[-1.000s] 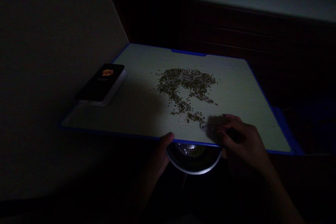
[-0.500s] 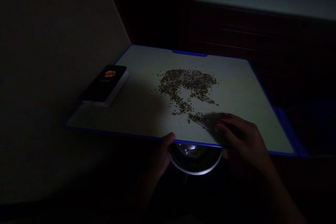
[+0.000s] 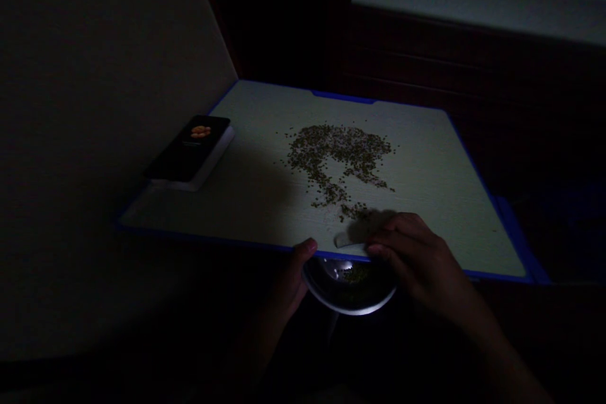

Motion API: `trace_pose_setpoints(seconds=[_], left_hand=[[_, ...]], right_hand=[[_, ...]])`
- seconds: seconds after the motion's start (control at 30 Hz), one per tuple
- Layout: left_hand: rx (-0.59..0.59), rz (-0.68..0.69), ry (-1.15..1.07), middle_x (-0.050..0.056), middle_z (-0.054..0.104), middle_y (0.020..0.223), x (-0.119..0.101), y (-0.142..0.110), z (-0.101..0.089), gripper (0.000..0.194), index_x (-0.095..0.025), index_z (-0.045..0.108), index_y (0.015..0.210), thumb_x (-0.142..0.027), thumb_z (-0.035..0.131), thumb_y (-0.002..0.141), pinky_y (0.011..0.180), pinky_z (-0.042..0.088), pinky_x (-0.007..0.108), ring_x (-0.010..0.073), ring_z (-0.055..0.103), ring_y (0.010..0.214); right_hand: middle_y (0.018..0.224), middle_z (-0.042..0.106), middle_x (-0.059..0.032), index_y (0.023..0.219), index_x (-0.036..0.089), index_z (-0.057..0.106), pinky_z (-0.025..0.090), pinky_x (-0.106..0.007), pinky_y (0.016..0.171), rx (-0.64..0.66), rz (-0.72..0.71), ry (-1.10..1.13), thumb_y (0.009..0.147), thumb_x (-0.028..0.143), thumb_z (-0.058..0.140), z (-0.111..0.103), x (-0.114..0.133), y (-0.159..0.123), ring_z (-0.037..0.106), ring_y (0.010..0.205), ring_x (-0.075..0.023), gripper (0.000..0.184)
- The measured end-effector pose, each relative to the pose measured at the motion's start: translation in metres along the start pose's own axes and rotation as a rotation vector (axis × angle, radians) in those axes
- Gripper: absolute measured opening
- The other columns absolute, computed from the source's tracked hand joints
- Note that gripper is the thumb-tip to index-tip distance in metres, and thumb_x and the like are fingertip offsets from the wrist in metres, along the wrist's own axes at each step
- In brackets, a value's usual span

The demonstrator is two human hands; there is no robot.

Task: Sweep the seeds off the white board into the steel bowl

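Small greenish-brown seeds or beans [image 3: 341, 146] lie spread over a pale board with a blue rim [image 3: 426, 196]. Under the board's near edge is a shiny metal bowl [image 3: 364, 311] with some green grains inside. My left hand [image 3: 293, 278] is closed on the bowl's left side, its thumb resting at the board's edge. My right hand [image 3: 421, 259] pinches a thin, flat, pale piece [image 3: 349, 240] at the near edge, just above the bowl; its exact kind is too dark to make out. A few grains lie just beyond that piece.
A phone [image 3: 189, 148] with a lit picture on its dark screen lies on a white block or box [image 3: 208, 167] at the board's left. A pale wall [image 3: 118, 76] rises on the left. Dark wooden panelling [image 3: 402, 57] stands behind the board. The room is very dim.
My right hand has moved toward me and slightly left, bringing the flat piece from the nearest grains to the board's edge. My left hand and the bowl stay nearly in place.
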State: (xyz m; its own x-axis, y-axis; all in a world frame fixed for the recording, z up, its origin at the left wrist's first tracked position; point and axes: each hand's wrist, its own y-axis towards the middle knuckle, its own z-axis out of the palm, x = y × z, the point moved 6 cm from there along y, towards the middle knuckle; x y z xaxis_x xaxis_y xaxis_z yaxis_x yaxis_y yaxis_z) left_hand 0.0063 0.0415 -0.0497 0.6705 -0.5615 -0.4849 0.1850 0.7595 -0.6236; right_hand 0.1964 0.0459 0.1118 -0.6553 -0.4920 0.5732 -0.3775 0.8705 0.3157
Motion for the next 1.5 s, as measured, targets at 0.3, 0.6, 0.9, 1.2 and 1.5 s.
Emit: trace_pose_setpoints(seconds=[0.3,0.6,0.9,1.2,1.5], left_hand=[[0.129,0.096,-0.013,0.013,0.086,0.118,-0.007,-0.001,0.007,0.045,-0.016,0.078,0.126,-0.035,0.086,0.085,0.124,0.045,0.05,0.0382,0.067,0.138],[0.059,0.071,-0.016,0.009,0.085,0.123,-0.005,-0.003,0.003,0.043,-0.022,0.078,0.125,-0.032,0.087,0.084,0.119,0.05,0.049,0.0364,0.07,0.134],[-0.015,0.083,0.019,0.007,0.085,0.123,-0.01,-0.009,0.004,0.053,-0.023,0.077,0.131,-0.035,0.088,0.081,0.122,0.048,0.049,0.0354,0.069,0.136],[-0.018,0.084,-0.024,0.01,0.085,0.125,-0.006,-0.002,-0.001,0.058,-0.019,0.074,0.136,-0.031,0.088,0.081,0.125,0.044,0.05,0.0383,0.067,0.137],[0.006,0.067,-0.037,0.012,0.08,0.136,-0.005,-0.005,0.003,0.067,-0.015,0.06,0.153,-0.027,0.079,0.09,0.127,0.041,0.049,0.0354,0.066,0.14]], right_hand=[[0.101,0.078,-0.0058,0.109,0.028,0.079,0.055,-0.044,0.086,-0.082,0.047,0.005,0.106,0.032,0.06,0.001,-0.012,0.019,0.072,0.096,-0.0249,0.02],[0.096,0.074,-0.0057,0.097,0.028,0.078,0.055,-0.043,0.078,-0.144,0.215,0.029,0.104,0.037,0.063,-0.033,-0.046,-0.012,0.07,0.09,-0.025,0.019],[0.096,0.074,-0.0046,0.099,0.029,0.079,0.055,-0.042,0.08,-0.117,0.218,0.066,0.104,0.034,0.062,-0.025,-0.045,-0.017,0.069,0.091,-0.0237,0.018],[0.099,0.074,-0.0051,0.102,0.027,0.079,0.056,-0.038,0.079,-0.072,0.162,0.11,0.103,0.033,0.066,-0.021,-0.045,-0.02,0.07,0.094,-0.0229,0.015],[0.09,0.073,-0.0041,0.1,0.025,0.079,0.055,-0.034,0.072,-0.01,0.087,0.142,0.103,0.029,0.067,-0.019,-0.037,-0.019,0.068,0.085,-0.0205,0.014]])
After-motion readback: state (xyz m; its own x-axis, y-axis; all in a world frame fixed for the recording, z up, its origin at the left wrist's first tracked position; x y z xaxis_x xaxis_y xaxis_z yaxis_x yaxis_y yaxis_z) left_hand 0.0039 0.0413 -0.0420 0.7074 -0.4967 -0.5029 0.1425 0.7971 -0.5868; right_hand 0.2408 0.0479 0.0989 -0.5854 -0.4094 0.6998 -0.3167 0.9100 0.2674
